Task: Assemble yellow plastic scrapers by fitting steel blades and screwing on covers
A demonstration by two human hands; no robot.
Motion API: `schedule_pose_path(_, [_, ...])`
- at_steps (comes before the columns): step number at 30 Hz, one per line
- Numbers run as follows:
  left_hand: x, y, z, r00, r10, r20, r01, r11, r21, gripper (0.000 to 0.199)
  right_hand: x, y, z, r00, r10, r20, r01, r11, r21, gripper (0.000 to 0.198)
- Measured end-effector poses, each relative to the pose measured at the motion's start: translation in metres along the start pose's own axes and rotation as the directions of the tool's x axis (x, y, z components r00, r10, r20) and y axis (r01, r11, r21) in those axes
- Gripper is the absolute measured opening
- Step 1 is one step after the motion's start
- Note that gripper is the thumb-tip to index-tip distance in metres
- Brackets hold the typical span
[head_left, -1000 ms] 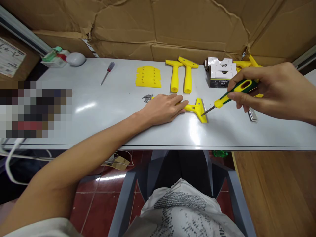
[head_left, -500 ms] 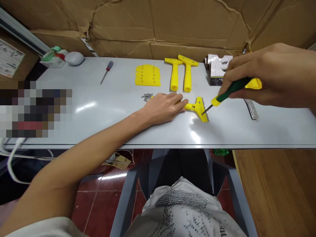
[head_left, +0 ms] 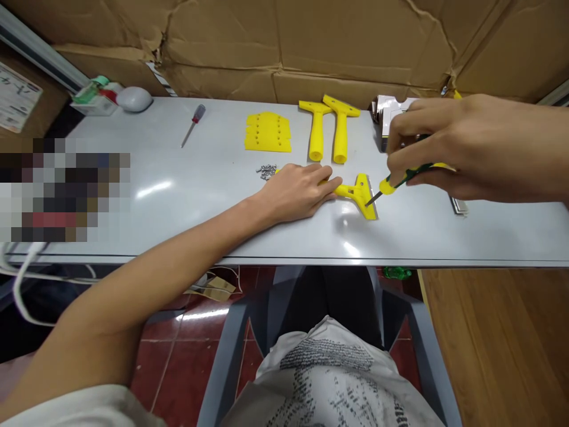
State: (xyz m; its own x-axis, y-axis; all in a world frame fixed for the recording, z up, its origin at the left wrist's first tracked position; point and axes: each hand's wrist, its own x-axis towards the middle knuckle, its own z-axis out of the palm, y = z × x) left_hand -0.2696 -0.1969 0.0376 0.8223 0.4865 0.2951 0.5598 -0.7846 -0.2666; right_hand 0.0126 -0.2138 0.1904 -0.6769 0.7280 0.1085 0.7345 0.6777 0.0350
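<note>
My left hand (head_left: pixel 302 188) is wrapped round the handle of a yellow scraper (head_left: pixel 363 196) and holds it against the grey table. Most of that handle is hidden under my fingers; its wide head, with a metal blade edge, points right. My right hand (head_left: pixel 448 145) grips a screwdriver (head_left: pixel 387 185) with a green and yellow handle. The screwdriver slants down to the left, its tip at a hole or screw in the scraper's head. Just behind my left wrist lies a small pile of screws (head_left: pixel 267 172).
Two more yellow scraper handles (head_left: pixel 316 133) and a stack of yellow plates (head_left: pixel 268 133) lie farther back. A second screwdriver (head_left: pixel 192 126) is at the left. White and black boxes (head_left: pixel 386 112) and metal blades (head_left: pixel 459 206) are partly behind my right hand. Cardboard (head_left: pixel 222 47) walls the back.
My right hand has shifted its hold, fingers now curled farther over the screwdriver's handle, which sits flatter. The tip stays on the scraper head. My left hand keeps its place.
</note>
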Motion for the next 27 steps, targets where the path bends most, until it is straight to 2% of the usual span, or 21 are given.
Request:
schedule_pose_path(2, [0.000, 0.000, -0.001, 1.000, -0.011, 0.009, 0.011, 1.000, 0.004, 0.038, -0.001, 0.001, -0.004, 0.979, -0.103, 0.177, 0.118, 0.990, -0.077, 0.033])
schedule_pose_path(3, [0.000, 0.001, -0.002, 1.000, -0.016, 0.016, 0.015, 1.000, 0.011, 0.038, -0.001, 0.002, -0.006, 0.974, -0.070, 0.217, 0.096, 0.989, -0.110, 0.034])
schedule_pose_path(4, [0.000, 0.001, -0.002, 1.000, -0.019, 0.024, 0.018, 1.000, 0.017, 0.037, 0.000, 0.004, -0.007, 0.976, 0.018, 0.215, 0.013, 0.990, -0.142, 0.029])
schedule_pose_path(6, [0.001, 0.002, -0.003, 0.999, -0.025, 0.037, 0.024, 0.999, 0.026, 0.036, 0.002, 0.005, -0.008, 0.951, 0.202, 0.236, -0.156, 0.967, -0.202, 0.015])
schedule_pose_path(8, [0.001, 0.003, -0.003, 0.999, -0.032, 0.043, 0.031, 0.999, 0.020, 0.036, 0.004, 0.002, -0.008, 0.929, 0.269, 0.255, -0.220, 0.954, -0.205, 0.019])
schedule_pose_path(11, [0.001, 0.003, -0.003, 0.998, -0.047, 0.041, 0.048, 0.999, -0.015, 0.038, 0.006, -0.005, -0.010, 0.956, 0.221, 0.190, -0.218, 0.975, -0.041, 0.043])
schedule_pose_path(13, [0.000, 0.002, -0.003, 0.997, -0.057, 0.044, 0.058, 0.998, -0.031, 0.040, 0.007, -0.007, -0.012, 0.955, 0.256, 0.149, -0.262, 0.965, 0.026, 0.031])
schedule_pose_path(15, [0.000, 0.002, -0.004, 0.997, -0.063, 0.055, 0.065, 0.997, -0.033, 0.042, 0.007, -0.008, -0.013, 0.933, 0.307, 0.186, -0.304, 0.952, -0.045, 0.028])
schedule_pose_path(17, [0.001, 0.003, -0.006, 0.995, -0.067, 0.073, 0.069, 0.997, -0.029, 0.041, 0.007, -0.006, -0.012, 0.924, 0.315, 0.218, -0.288, 0.946, -0.149, 0.030])
schedule_pose_path(19, [0.002, 0.004, -0.007, 0.994, -0.069, 0.089, 0.071, 0.997, -0.018, 0.040, 0.006, -0.003, -0.011, 0.927, 0.317, 0.202, -0.281, 0.941, -0.189, 0.054])
schedule_pose_path(20, [0.002, 0.004, -0.008, 0.993, -0.070, 0.095, 0.071, 0.997, -0.012, 0.038, 0.006, -0.002, -0.010, 0.926, 0.329, 0.182, -0.292, 0.934, -0.205, 0.060])
schedule_pose_path(24, [0.003, 0.004, -0.008, 0.991, -0.081, 0.103, 0.083, 0.996, -0.018, 0.034, 0.005, -0.004, -0.008, 0.915, 0.373, 0.155, -0.320, 0.903, -0.286, 0.029])
schedule_pose_path(25, [0.003, 0.004, -0.008, 0.991, -0.084, 0.101, 0.087, 0.996, -0.028, 0.034, 0.005, -0.005, -0.008, 0.917, 0.371, 0.147, -0.326, 0.909, -0.261, 0.033])
schedule_pose_path(27, [0.003, 0.004, -0.007, 0.992, -0.085, 0.093, 0.089, 0.995, -0.046, 0.034, 0.004, -0.007, -0.009, 0.909, 0.394, 0.133, -0.363, 0.908, -0.207, 0.057])
